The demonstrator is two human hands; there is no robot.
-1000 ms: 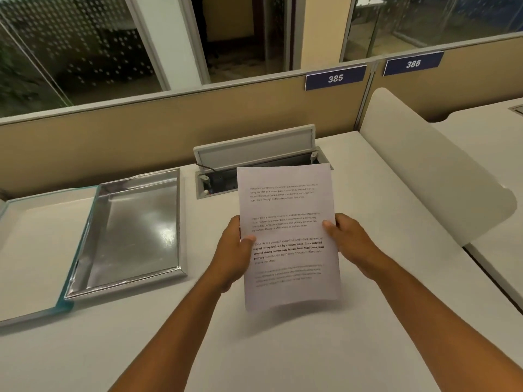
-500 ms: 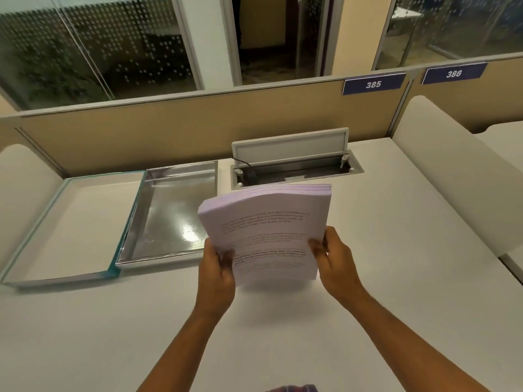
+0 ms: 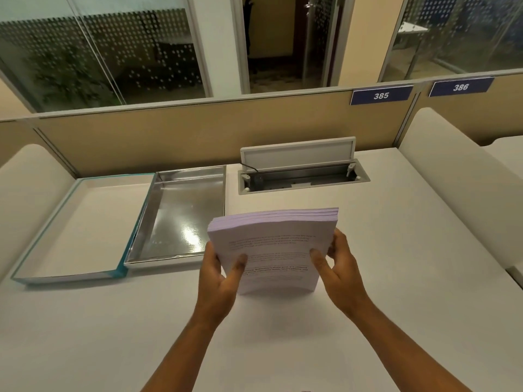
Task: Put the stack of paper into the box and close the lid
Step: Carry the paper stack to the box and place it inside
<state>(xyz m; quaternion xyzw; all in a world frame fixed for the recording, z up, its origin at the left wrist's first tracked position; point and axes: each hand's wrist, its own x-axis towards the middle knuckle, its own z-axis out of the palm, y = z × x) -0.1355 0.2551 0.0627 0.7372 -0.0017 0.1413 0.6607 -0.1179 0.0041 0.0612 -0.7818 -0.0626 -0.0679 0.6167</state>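
Thick white printed paper stack (image 3: 273, 250) clamped at side edges, left hand (image 3: 219, 274), right hand (image 3: 341, 271); heavy, floppy, sheets slide; support underneath.

"385" and "386" on blue partition plates (image 3: 381, 95), (image 3: 461, 87)

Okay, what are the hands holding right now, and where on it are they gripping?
Both hands hold the stack of paper by its long side edges: left hand on the left edge, right hand on the right, thumbs on the printed top sheet.
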